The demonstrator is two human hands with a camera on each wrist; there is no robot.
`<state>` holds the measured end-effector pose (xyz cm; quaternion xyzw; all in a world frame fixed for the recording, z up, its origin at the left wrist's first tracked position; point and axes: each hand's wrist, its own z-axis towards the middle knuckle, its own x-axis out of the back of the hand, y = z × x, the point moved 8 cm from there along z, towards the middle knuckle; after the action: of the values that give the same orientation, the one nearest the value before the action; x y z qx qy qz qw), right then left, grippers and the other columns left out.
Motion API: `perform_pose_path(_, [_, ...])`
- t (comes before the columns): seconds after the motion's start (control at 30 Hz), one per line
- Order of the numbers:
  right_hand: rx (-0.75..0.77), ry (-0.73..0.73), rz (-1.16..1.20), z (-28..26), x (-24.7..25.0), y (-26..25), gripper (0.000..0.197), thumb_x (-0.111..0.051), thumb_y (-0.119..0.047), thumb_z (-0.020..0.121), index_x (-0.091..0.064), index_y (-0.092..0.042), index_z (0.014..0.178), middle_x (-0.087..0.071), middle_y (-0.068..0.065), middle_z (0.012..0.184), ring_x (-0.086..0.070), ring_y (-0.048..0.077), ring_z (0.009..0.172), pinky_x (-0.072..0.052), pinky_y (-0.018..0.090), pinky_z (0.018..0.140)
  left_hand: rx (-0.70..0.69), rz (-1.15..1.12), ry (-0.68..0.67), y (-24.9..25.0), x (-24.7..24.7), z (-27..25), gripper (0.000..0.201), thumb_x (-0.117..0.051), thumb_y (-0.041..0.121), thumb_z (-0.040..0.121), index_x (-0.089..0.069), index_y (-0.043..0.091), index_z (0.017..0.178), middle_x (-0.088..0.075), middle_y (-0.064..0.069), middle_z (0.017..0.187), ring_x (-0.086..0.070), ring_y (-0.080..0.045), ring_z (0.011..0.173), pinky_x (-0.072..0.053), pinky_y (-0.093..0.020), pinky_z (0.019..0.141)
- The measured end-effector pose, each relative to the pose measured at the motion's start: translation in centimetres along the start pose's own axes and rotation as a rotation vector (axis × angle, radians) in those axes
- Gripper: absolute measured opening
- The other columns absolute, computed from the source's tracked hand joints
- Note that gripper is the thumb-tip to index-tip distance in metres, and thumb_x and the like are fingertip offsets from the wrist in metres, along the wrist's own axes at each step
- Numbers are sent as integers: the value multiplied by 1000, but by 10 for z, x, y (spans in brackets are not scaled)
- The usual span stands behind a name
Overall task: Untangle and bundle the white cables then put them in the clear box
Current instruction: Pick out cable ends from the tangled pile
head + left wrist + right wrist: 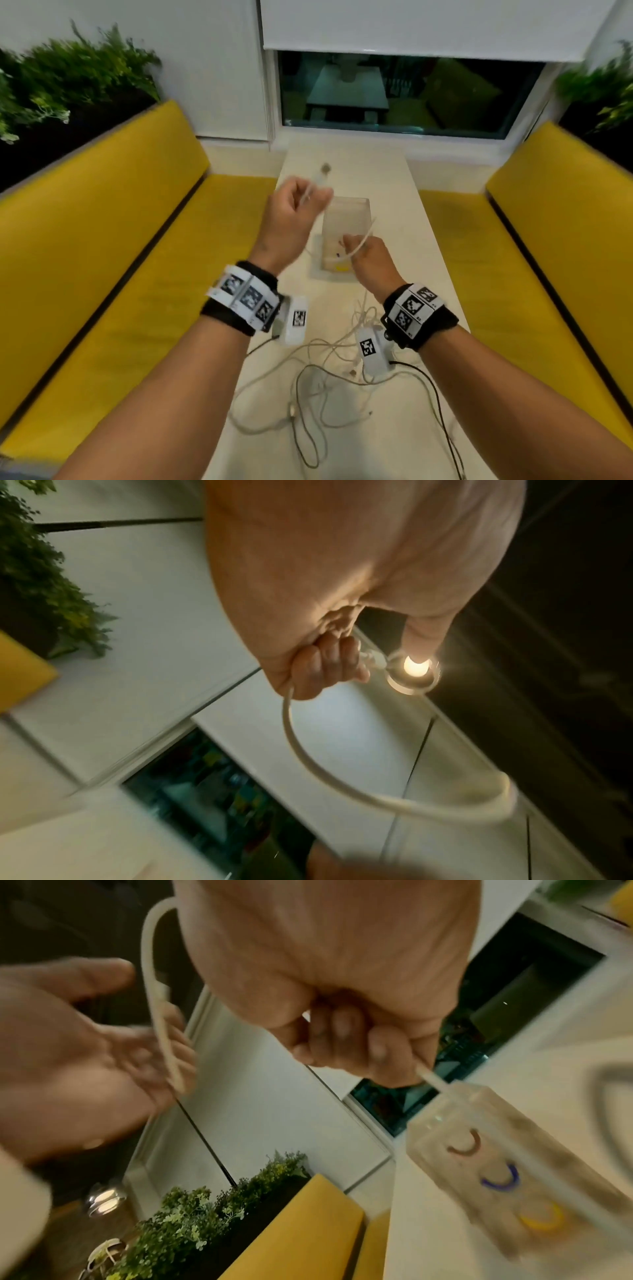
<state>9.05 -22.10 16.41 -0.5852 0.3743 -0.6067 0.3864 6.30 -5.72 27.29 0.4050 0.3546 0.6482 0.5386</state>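
Observation:
Both my hands are raised above the white table (394, 192), and one white cable (363, 240) stretches between them. My left hand (301, 198) grips the cable near its plug end (324, 168); my fingers (329, 664) are curled round the cable (308, 764), which loops away below. My right hand (359, 248) pinches the same cable just over the clear box (342, 219). In the right wrist view its fingers (346, 1039) are curled on the cable (432, 1080) beside the clear box (445, 1123). A tangle of white cables (329, 370) lies on the table near me.
Coloured rings (500, 1180) lie inside the box. A black cable (438, 394) runs along the table's right side. Yellow benches (137, 240) flank the narrow table, with plants (68, 75) behind and a dark window (394, 96) at the far end.

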Motion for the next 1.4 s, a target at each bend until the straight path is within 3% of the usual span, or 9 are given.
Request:
perform_pose_path(0.13, [128,-122,-192,4,2,-27,18,-54,-6,92,-59,-6,74,-54,1,69,-48,15,61,-39,36,55,238,-1,-155,-76,-47,-37,62,-69,62,80,-56,3,97,-51,-5,80,-43,-15,69,-38,-38,60])
perform_pose_path(0.23, [106,-222,-422,8,-1,-17,22,-55,-19,93,-51,-2,107,-57,4,93,-56,18,79,-44,31,59,341,-67,-93,-100,-60,-51,62,-69,64,76,-58,6,97,-57,-2,79,-48,-13,69,-41,-30,61])
perform_pose_path(0.43, [164,-414,-515,5,-24,4,19,-44,2,86,-53,-13,93,-58,7,97,-55,23,87,-41,27,70,182,101,48,-95,-53,-38,30,-55,27,102,-60,9,78,-64,0,70,-57,0,61,-46,-22,61])
perform_pose_path(0.53, [177,-371,-346,0,-17,6,16,-48,-11,99,-57,-13,86,-56,1,81,-50,16,69,-40,28,63,148,130,73,-100,-40,-29,29,-50,17,103,-58,13,75,-56,5,64,-51,0,55,-39,-19,56])
perform_pose_path(0.73, [-42,-321,174,-13,4,50,18,-53,-13,102,-63,-5,89,-47,-1,64,-44,11,52,-39,26,53,270,-171,301,-111,19,-12,30,-47,22,105,-53,17,76,-43,9,53,-35,-8,46,-29,-26,44])
perform_pose_path(0.93, [-77,-465,-25,-32,-31,108,25,-51,-9,99,-63,-10,77,-59,4,66,-57,15,60,-48,22,64,361,-341,586,-122,52,-9,36,-43,32,106,-46,20,73,-38,10,51,-33,-8,44,-28,-25,42])
perform_pose_path(1.03, [-142,-517,-182,-43,-37,146,35,-51,-16,100,-61,-16,67,-64,6,71,-58,20,70,-49,34,74,379,-324,718,-137,78,-12,37,-44,40,105,-46,21,74,-38,7,59,-38,-9,50,-32,-28,47])
perform_pose_path(1.23, [-241,-247,175,-35,-12,142,31,-42,-8,105,-59,-7,80,-48,5,54,-47,19,45,-40,28,51,467,223,219,-172,47,-21,30,-53,33,101,-51,16,76,-47,-2,68,-43,-19,64,-37,-34,58])
perform_pose_path(1.4, [-198,-221,379,-29,-16,95,18,-41,-16,108,-50,-7,94,-31,2,63,-30,11,47,-29,23,45,512,167,-3,-180,-11,-54,20,-58,14,96,-59,8,77,-48,3,65,-41,-13,59,-35,-26,53])
